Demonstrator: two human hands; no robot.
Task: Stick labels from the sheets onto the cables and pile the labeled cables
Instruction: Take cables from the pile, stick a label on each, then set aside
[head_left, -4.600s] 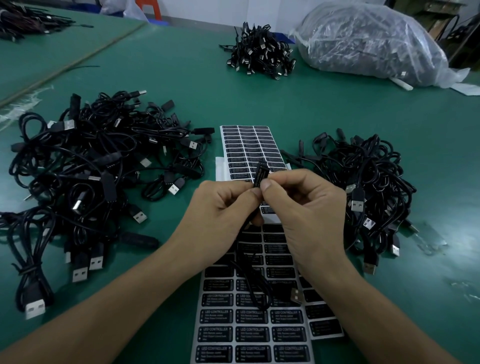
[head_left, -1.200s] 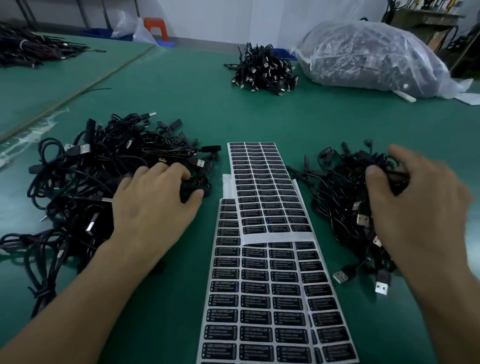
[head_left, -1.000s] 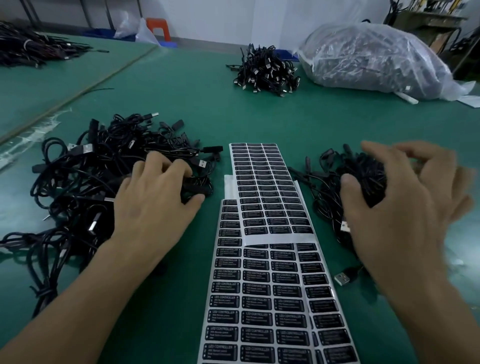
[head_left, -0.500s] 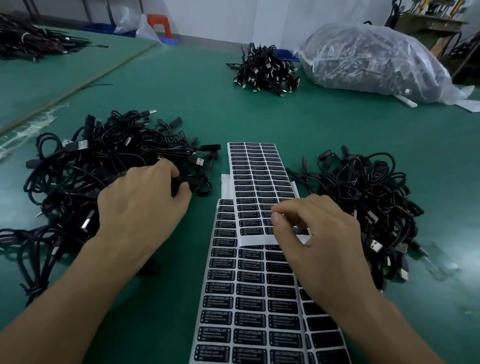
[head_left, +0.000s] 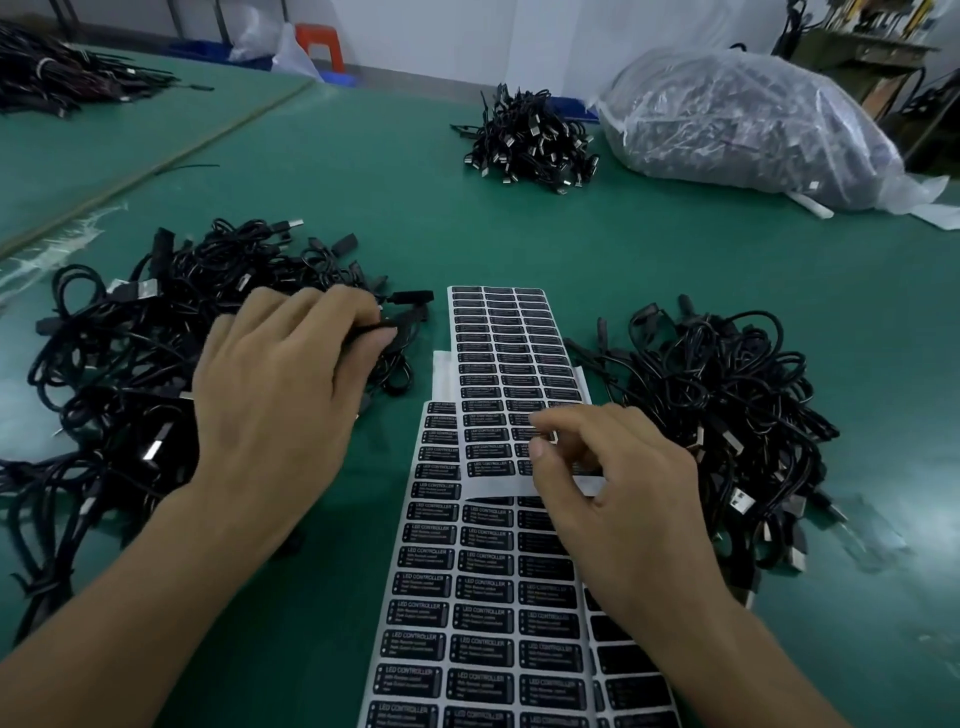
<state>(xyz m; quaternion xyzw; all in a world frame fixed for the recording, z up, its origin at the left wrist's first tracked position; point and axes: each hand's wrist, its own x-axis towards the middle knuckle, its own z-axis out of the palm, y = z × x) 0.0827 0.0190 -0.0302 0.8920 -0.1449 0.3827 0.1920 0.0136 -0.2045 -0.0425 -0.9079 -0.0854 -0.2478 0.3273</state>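
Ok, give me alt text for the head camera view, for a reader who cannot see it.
A person's right hand pinches a label on black label sheets lying mid-table, while the left hand grips a cable in the tangled black pile on the left. A second cable pile lies right of the sheets on the green table.

Green table (head_left: 363, 182) bears cable piles (head_left: 119, 364), label sheets (head_left: 498, 332) (overlapping), bag (head_left: 743, 119).

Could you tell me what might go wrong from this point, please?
1. The right hand picks at a label on the upper sheet, which merely overlaps the lower sheet; it may lift or shift with the label.
2. The cable that the left hand grips lies in the tangled left pile; neighbouring cables could drag out with it, perhaps onto the sheets.
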